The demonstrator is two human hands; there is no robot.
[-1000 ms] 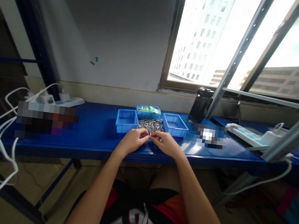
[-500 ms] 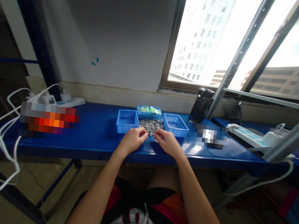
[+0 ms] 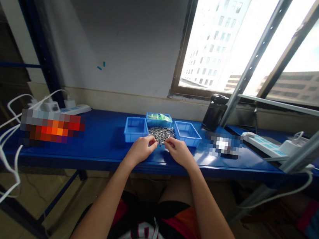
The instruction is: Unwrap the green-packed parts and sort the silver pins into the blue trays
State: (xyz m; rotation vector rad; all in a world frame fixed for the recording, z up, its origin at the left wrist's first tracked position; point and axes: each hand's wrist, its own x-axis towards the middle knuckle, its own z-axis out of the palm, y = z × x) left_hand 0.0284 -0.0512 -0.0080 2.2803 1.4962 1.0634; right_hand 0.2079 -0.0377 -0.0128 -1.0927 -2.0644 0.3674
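Observation:
A heap of small silvery metal pieces, which look like screws, lies loose on the blue table. At the near left edge of the heap is my left hand, its thumb and fingertips pinched together. My right hand faces it from the near right edge, also in a pinch. Whatever sits between the fingertips is too small to make out. Three blue bins surround the heap: a left bin, a right bin and a back bin holding a green and clear plastic packet.
A black bottle stands by the window at the back right. White power strips with cables lie at the left, and another power strip at the right beside a metal post. Blurred-out items sit on both sides. Part of another person shows at far right.
Both hands stay pinched at the front of the heap, with hardly any movement. My legs below the table have shifted slightly apart.

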